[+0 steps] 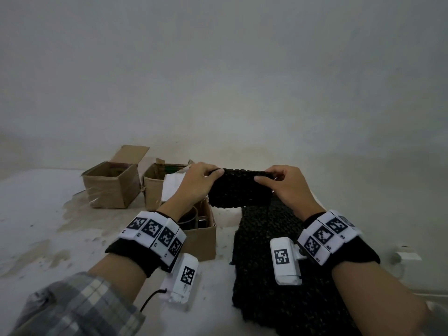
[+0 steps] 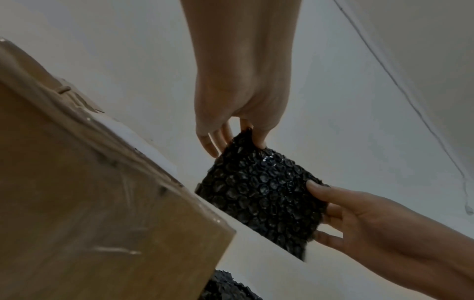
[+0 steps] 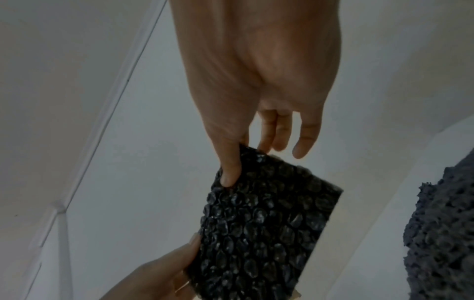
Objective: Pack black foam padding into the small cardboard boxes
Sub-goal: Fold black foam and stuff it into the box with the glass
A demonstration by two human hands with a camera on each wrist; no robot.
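No brand or writing can be read. Three small cardboard boxes [image 1: 110,184] are counted at the left, all open. A black, bubbled padding piece [image 1: 238,187] is held above the table, pinched at its ends by the left hand [image 1: 196,183] and right hand [image 1: 287,186]. One padding sheet [image 1: 269,282] lies below.

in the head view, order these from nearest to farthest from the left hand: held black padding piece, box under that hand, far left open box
1. Held black padding piece, pinched by the left hand.
2. Box under that hand, just below the wrist.
3. Far left open box, off to the left.
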